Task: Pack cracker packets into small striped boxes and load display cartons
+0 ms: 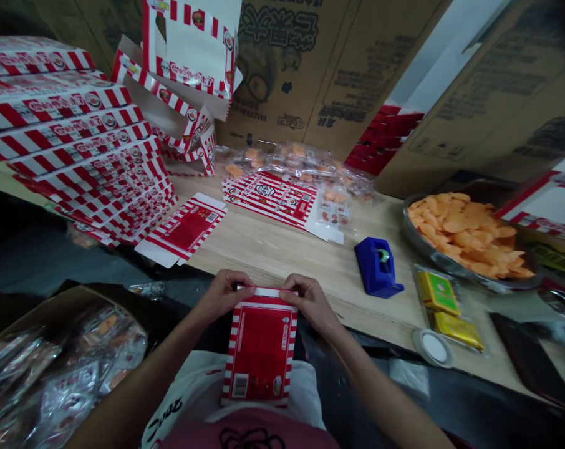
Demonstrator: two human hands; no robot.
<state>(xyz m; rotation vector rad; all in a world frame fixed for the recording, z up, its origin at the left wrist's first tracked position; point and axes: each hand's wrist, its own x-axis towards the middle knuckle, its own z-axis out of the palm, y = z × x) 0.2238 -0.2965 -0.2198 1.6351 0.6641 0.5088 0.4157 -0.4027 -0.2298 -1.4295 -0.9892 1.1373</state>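
A red box with red-and-white striped edges [260,349] stands upright on my lap, its printed back toward me. My left hand [221,294] pinches the top left corner of its flap. My right hand [308,300] grips the top right corner, fingers curled over the edge. Both hands press the white top flap down at the wooden table's near edge [273,246].
Flat striped box blanks are stacked at left [72,143], with two more lying on the table [184,227] [270,196]. A blue tape dispenser [377,267], a metal bowl of orange snacks [469,237], yellow packets [444,305], a tape roll [433,347] and bagged snacks [301,159] surround them. A carton of packets [53,368] sits lower left.
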